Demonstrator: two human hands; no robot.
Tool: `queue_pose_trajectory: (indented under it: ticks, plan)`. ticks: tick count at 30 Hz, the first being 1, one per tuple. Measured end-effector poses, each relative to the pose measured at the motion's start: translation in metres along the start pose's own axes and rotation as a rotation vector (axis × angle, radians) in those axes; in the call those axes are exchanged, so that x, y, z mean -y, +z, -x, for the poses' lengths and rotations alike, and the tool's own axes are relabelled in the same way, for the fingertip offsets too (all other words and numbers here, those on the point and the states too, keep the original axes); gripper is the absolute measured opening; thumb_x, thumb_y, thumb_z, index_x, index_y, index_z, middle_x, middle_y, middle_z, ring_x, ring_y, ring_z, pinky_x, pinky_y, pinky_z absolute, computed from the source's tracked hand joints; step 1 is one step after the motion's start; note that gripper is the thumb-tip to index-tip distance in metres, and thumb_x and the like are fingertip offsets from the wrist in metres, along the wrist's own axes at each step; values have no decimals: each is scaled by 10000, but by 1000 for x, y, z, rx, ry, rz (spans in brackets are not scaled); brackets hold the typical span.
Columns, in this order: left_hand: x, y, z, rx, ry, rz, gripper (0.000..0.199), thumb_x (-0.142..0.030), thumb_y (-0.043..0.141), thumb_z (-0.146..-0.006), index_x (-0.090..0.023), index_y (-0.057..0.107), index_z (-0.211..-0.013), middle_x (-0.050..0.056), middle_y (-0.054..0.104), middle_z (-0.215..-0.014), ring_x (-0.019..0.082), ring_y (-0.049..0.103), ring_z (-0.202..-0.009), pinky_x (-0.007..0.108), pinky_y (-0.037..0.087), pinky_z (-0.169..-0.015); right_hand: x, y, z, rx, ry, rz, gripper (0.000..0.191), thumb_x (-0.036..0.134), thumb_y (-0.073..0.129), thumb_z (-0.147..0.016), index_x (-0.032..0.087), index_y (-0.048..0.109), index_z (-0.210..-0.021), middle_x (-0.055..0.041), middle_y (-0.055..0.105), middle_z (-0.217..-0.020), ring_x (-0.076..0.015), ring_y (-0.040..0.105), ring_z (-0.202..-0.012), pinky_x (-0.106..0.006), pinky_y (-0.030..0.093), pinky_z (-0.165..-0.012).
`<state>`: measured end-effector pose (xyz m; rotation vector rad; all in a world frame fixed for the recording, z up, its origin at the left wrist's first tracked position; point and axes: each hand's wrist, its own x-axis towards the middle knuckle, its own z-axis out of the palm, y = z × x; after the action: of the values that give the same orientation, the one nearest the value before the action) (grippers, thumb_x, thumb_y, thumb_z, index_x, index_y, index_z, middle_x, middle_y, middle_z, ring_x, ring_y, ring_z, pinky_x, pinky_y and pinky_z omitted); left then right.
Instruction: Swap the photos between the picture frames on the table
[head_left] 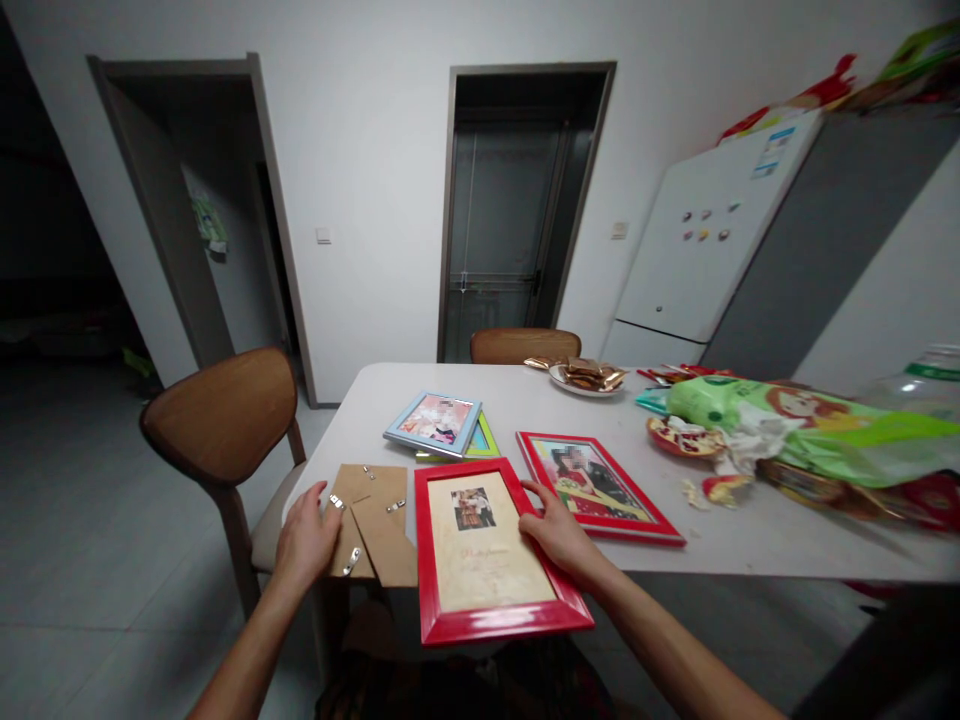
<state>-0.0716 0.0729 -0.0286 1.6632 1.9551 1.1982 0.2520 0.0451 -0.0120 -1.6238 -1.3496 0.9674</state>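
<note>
Head view: I watch my left hand [304,540] rest flat and open-fingered on a brown cardboard frame backing with small metal clips [373,520], which lies on the white table [750,530] at its near edge. My right hand [559,530] curls loosely around the right side of a glossy red rectangular picture frame [487,550], fingers on its upper right border; the frame lies face up between my two hands, its near end hanging past the table's edge toward me. It shows a cream mat with a small photo inside, while the backing sits apart just left of it, so I judge the frame not yet closed up: the backing is off and its clips are unfastened. Just beyond my right hand lies a second red frame holding a photo [596,485]. Farther out, ahead of my left hand, a pale blue frame [435,422] rests on a green one [484,440]. Well off to the right sit a green plastic bag [795,425] and a plate of gold-wrapped sweets [585,377].
</note>
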Motion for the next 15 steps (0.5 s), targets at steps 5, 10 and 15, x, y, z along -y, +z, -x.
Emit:
queue_pose_trajectory:
  ticks: [5, 10, 15]
  plan:
    - [-53, 17, 40, 37, 335, -27, 386, -188, 473, -703, -133, 475, -1085, 113, 501, -1158, 233, 428, -1102, 398, 312, -965, 12, 4, 8, 28, 133, -566, 799, 128, 444, -593, 187, 120, -1321, -27, 647, -718, -166, 593, -528, -280, 460, -521]
    - [-96, 48, 89, 414, 462, 109, 468, -212, 562, -665, -155, 475, -1121, 114, 455, -1235, 235, 383, -1157, 407, 305, -983, 20, 9, 7, 6, 153, -637, 846, 80, 471, -551, 197, 147, -1323, -38, 656, -724, -161, 589, -491, -288, 464, -511]
    - [-97, 66, 98, 456, 469, 135, 471, -293, 589, -674, -142, 491, -1109, 142, 444, -1239, 251, 392, -1151, 428, 322, -967, 19, 9, 6, 53, 152, -748, 779, 92, 466, -560, 191, 225, -1294, -25, 657, -729, -150, 594, -532, -277, 471, -544]
